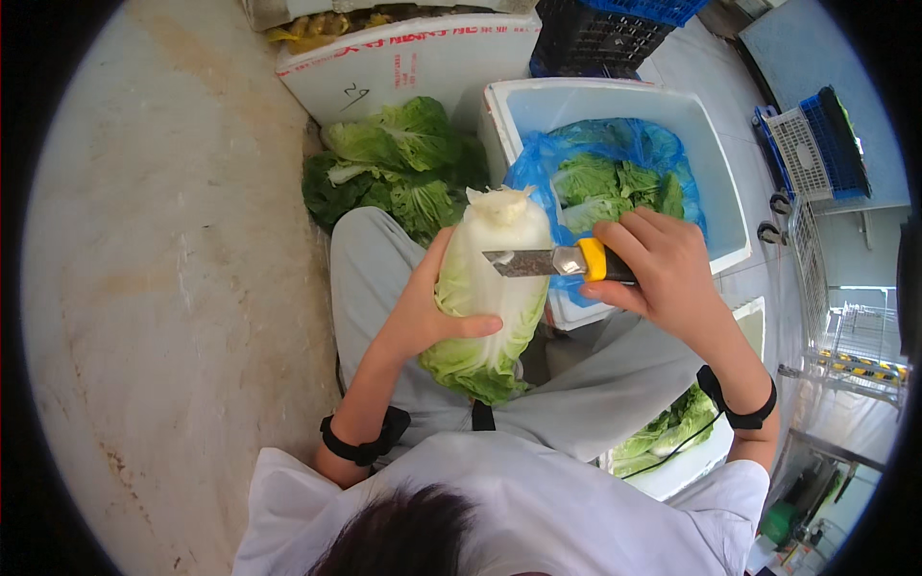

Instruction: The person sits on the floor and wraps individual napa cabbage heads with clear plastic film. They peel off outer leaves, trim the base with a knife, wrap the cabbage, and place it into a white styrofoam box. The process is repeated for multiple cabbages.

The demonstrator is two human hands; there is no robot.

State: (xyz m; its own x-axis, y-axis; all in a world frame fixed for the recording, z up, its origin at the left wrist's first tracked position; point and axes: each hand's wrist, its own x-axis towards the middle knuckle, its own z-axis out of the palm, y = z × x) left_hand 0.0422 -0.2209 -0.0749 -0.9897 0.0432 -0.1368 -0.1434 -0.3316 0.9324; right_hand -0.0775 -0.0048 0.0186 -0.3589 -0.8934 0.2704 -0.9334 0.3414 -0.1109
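A napa cabbage (495, 317) stands root end up in front of me, its pale base trimmed ragged at the top. My left hand (434, 305) grips it from the left side, thumb laid across the white ribs. In my right hand (663, 264) is a utility knife (586, 261) with a yellow and black handle. Its blade points left and lies across the upper part of the cabbage, just below the root end; whether it touches the leaves I cannot tell. Loose green outer leaves (408, 158) lie in a pile beyond my left knee.
A white foam box (624, 94) lined with a blue plastic bag holds more cabbage. Another foam box (413, 82) stands behind the leaf pile. By my right leg is a box with cabbages (672, 427). Black crates (600, 38) and a wire cart (812, 259) stand farther off.
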